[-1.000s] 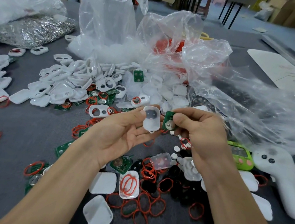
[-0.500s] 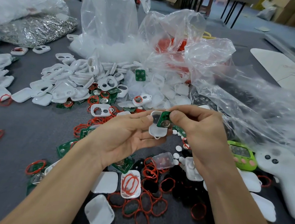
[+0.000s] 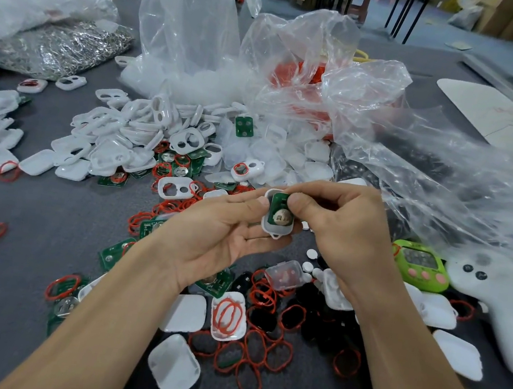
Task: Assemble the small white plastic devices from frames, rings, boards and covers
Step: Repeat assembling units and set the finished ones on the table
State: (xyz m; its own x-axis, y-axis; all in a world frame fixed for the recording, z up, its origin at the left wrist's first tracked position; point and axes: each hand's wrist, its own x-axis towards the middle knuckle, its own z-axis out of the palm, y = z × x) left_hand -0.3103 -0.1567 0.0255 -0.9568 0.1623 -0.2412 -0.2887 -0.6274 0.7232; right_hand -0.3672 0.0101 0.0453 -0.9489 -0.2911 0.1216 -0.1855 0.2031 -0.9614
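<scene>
The green board (image 3: 280, 211) lies in the white frame (image 3: 276, 230) above the tabletop (image 3: 12, 277), your left hand (image 3: 211, 237) gripping the frame, right hand (image 3: 341, 230) pinching the board's top, so this unit looks half built: no cover yet, and piles of loose frames (image 3: 133, 134), red rings (image 3: 257, 349) and covers (image 3: 174, 367) wait.
</scene>
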